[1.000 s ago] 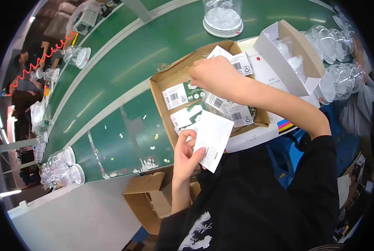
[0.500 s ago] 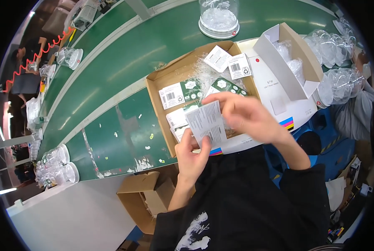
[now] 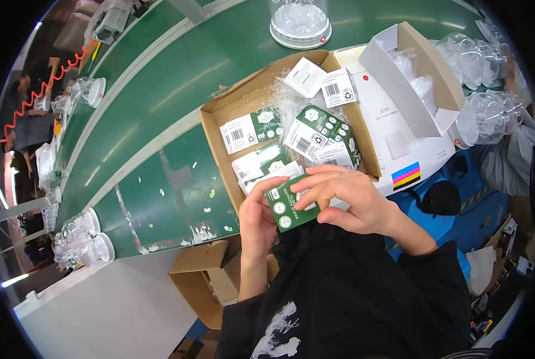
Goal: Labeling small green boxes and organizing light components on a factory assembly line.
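Over the near edge of the cardboard tray, a small green printed card (image 3: 281, 216) is held up, its green face showing. My left hand (image 3: 257, 222) grips its left side, fingers closed around the edge. My right hand (image 3: 360, 203) is at its upper right, fingers bent across the card's face; whether they pinch it or only touch it I cannot tell. Beneath, the open cardboard tray (image 3: 243, 103) contains several similar green-and-white cards (image 3: 303, 142) and a tangle of clear plastic strands (image 3: 277, 94).
The tray rests partly on a flat white printed carton (image 3: 378, 128). A white open box (image 3: 393, 78) with bagged clear pieces stands right of it. Clear domes (image 3: 486, 116) crowd the far right; another dome (image 3: 300, 37) stands behind. Below the green bench (image 3: 184, 185) sits an open carton (image 3: 190, 281).
The card has turned from its white text side to its green side and come lower, nearer my body. My right hand has moved down onto it.
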Demonstrator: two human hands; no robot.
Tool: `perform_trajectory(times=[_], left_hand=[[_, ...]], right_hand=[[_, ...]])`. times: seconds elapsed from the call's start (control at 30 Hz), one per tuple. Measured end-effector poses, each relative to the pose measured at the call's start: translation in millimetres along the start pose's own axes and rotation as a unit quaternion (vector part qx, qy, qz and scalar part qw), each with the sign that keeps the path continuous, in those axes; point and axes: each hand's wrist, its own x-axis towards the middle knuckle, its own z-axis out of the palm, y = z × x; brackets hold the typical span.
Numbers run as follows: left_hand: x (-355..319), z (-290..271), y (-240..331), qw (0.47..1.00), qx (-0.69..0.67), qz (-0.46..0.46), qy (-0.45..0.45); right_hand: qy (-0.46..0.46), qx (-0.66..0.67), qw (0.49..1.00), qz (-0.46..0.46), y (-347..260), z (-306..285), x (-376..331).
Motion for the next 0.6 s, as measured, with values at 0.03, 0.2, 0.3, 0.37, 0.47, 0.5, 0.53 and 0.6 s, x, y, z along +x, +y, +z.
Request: perform_trajectory(times=[0.03,0.2,0.3,0.37,0.47,0.5,0.53,0.6], left_hand=[[-2.2,-2.6,-1.5,1.000,0.000,-0.001,0.001],[1.8,13.5,-3.4,0.941,0.332,0.024,0.067],[12.8,19.2,-6.5,0.904,0.412,0.114,0.029],[16.1,18.4,-12.5,0.889,0.426,0.160,-0.053],[18.0,30.5,-13.9,0.907,0.396,0.133,-0.049],[18.1,30.6,-15.1,0.904,0.401,0.138,-0.051],[18.0,30.4,-15.1,0.901,0.406,0.144,-0.052],[18.2,31.8,-12.6,0.904,0.404,0.131,-0.047]], right_hand=[[-0.002,0.032,0.999,0.017,0.4,0.5,0.1],[0.212,0.177,0.960,0.053,2.7,5.7,5.3],[0.246,0.314,0.909,0.116,13.2,-5.0,0.3],[0.264,0.313,0.904,0.124,13.7,0.3,1.8],[0.261,0.309,0.906,0.126,17.1,2.9,0.2],[0.264,0.292,0.911,0.122,18.1,3.6,0.2],[0.268,0.275,0.916,0.118,18.6,4.0,0.7],[0.272,0.270,0.916,0.120,20.0,2.2,-0.1]])
